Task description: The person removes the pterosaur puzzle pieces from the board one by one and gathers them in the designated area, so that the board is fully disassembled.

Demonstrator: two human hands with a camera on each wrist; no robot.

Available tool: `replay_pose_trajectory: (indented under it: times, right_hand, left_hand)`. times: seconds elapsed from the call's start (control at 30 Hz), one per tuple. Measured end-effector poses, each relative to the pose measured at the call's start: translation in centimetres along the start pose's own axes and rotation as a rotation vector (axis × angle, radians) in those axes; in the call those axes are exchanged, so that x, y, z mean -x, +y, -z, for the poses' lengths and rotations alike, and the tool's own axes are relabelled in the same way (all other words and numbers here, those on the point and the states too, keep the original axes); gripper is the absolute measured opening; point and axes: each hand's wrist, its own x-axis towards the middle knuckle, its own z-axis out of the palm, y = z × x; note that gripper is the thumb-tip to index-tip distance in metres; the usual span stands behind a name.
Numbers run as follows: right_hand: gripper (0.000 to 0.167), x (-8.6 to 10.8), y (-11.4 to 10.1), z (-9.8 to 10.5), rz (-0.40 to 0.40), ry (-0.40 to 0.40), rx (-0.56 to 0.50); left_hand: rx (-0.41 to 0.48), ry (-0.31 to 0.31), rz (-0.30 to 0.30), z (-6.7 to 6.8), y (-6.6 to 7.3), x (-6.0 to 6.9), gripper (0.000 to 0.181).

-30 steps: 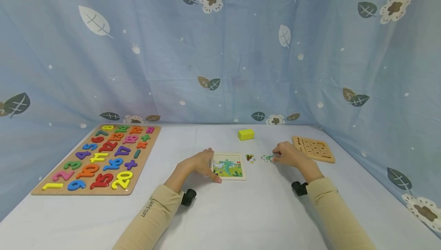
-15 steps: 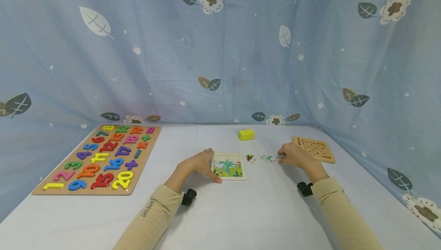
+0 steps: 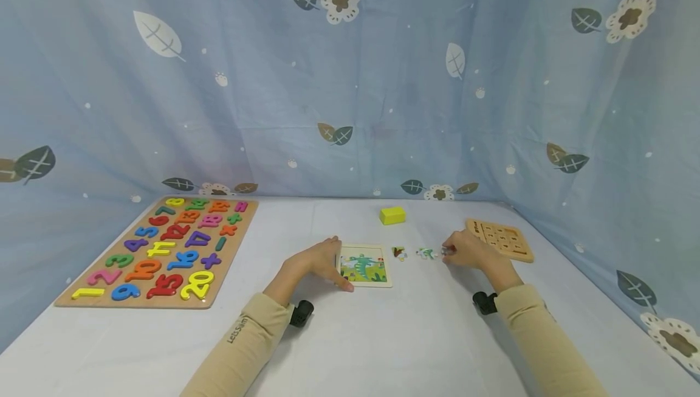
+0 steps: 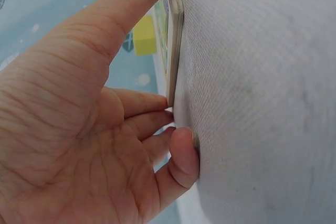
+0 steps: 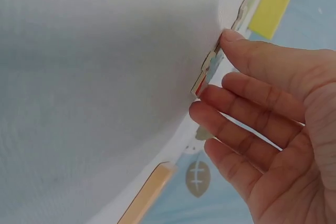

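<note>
A square wooden dinosaur jigsaw puzzle in its frame (image 3: 363, 267) lies on the white table. My left hand (image 3: 321, 261) holds it at the left side, thumb at the near corner and fingertips at the far corner; the frame's edge (image 4: 176, 51) shows between them in the left wrist view. To its right lie a loose brown-and-green puzzle piece (image 3: 400, 253) and a green-and-white puzzle piece (image 3: 424, 253). My right hand (image 3: 466, 250) pinches another puzzle piece (image 5: 200, 83) between thumb and fingers, low against the table. Its picture side is mostly hidden.
A large wooden board (image 3: 229, 263) with colourful raised numbers lies at the left. A yellow block (image 3: 392, 216) stands behind the puzzle. A wooden number-tile board (image 3: 522, 253) lies just beyond my right hand. A blue patterned curtain (image 3: 350, 81) closes off the back.
My right hand has shifted a little to the right, uncovering more of the loose pieces, then stayed nearly still. The left hand keeps its place on the puzzle frame. The head view tilts slightly.
</note>
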Motion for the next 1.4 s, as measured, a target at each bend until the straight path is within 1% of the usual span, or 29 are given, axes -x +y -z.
replay_pose_trajectory:
  times: [0.13, 0.23, 0.4, 0.53, 0.77, 0.93, 1.07, 1.27, 1.4]
  right_hand:
    - [0.035, 0.2, -0.2, 0.3, -0.019, -0.011, 0.001]
    - [0.037, 0.2, -0.4, 0.6, -0.027, -0.012, -0.014]
    - [0.038, -0.1, -1.4, 0.9, 0.005, 0.001, -0.026]
    - [0.04, -0.6, -2.6, 0.6, 0.013, -0.008, -0.044]
    - [0.045, -1.7, -4.7, -0.4, -0.01, -0.012, -0.061]
    - [0.047, -2.4, -6.4, -0.8, 0.01, -0.005, -0.076]
    - [0.048, -3.0, -7.6, -0.7, 0.032, -0.002, -0.067]
    - [0.051, -3.9, -9.9, -0.4, 0.059, -0.031, -0.081]
    - [0.052, -4.5, -11.2, -0.6, 0.076, -0.052, -0.081]
  left_hand:
    - [-0.007, 0.001, -0.008, -0.1, 0.0, -0.1, 0.099]
    - [-0.012, 0.001, -0.005, 0.0, 0.1, -0.1, 0.101]
    - [-0.015, -0.002, 0.005, 0.1, 0.1, 0.0, 0.106]
    - [-0.022, -0.006, 0.002, 0.1, 0.1, 0.0, 0.108]
    - [-0.02, -0.006, -0.003, 0.1, 0.0, 0.0, 0.111]
    - [-0.017, -0.008, -0.005, 0.1, -0.1, 0.1, 0.113]
    - [-0.02, -0.008, 0.0, 0.1, -0.1, 0.1, 0.114]
    - [-0.028, -0.012, 0.001, 0.0, -0.1, -0.1, 0.115]
    - [-0.028, -0.012, 0.002, 0.0, -0.2, -0.1, 0.114]
